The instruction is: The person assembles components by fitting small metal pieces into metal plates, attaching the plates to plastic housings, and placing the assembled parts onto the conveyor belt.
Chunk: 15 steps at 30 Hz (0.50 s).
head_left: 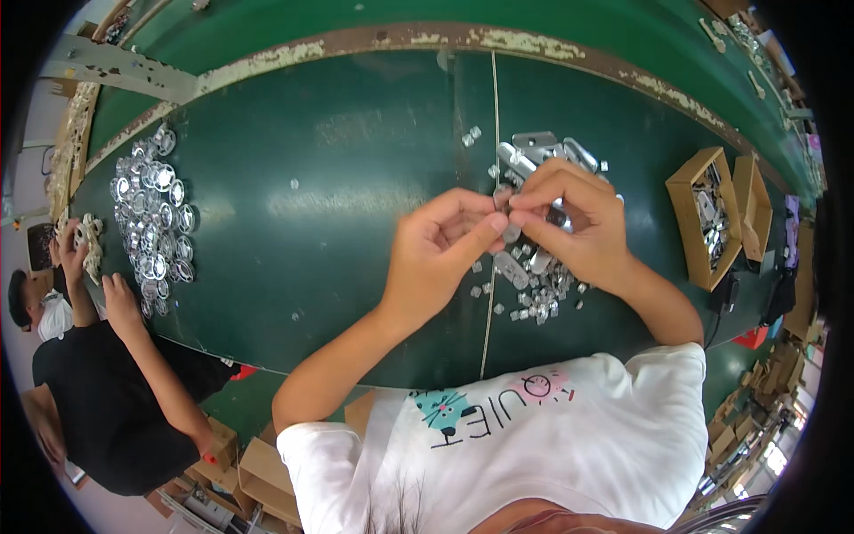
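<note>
Over the right half of the green table, my left hand and my right hand meet with fingertips pinched on a small shiny oblong piece. Fingers cover much of it, so its exact kind cannot be made out. Beneath and behind my hands lies a loose heap of silver oblong pieces with rounded ends. Many small clear cube-like bits are scattered nearer to me, below my right hand. A few more such bits lie beyond my fingers.
A pile of shiny round rings covers the table's left end. Beside it a co-worker in black has both hands at the table. On the right stand an open cardboard box of metal parts and another cardboard box.
</note>
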Tool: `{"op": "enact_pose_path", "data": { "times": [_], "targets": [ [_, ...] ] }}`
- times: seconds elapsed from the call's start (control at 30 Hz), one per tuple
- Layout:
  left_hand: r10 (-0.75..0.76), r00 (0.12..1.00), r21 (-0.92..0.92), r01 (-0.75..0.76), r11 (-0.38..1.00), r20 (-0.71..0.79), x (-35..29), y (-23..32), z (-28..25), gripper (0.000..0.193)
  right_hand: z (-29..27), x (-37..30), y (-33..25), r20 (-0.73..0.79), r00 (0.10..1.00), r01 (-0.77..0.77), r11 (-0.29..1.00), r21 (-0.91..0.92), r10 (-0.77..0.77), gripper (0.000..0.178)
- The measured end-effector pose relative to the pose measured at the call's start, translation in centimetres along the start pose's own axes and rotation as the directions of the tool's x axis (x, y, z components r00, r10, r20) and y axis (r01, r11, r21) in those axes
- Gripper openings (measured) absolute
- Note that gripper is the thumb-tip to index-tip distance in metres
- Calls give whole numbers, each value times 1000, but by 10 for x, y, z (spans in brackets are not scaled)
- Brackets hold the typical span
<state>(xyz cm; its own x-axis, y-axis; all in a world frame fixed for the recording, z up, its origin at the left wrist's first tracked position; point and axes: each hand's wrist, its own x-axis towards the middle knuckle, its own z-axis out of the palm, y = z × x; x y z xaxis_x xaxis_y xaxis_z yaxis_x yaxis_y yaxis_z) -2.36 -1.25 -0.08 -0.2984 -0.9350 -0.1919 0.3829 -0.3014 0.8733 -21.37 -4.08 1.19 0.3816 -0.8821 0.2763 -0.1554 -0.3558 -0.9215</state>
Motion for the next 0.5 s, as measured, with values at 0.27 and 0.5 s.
{"op": "enact_pose_path", "data": {
  "times": [0.27,0.5],
  "targets": [
    [6,997,-85,0,996,73,0,-8,-12,10,3,17,-3,363,888,-445,725,525,282,17],
    [-34,999,113,37,993,-27,-7,7,-2,9,-93,274,138,-80,910,68,338,-939,-406,40]
  ]
}}
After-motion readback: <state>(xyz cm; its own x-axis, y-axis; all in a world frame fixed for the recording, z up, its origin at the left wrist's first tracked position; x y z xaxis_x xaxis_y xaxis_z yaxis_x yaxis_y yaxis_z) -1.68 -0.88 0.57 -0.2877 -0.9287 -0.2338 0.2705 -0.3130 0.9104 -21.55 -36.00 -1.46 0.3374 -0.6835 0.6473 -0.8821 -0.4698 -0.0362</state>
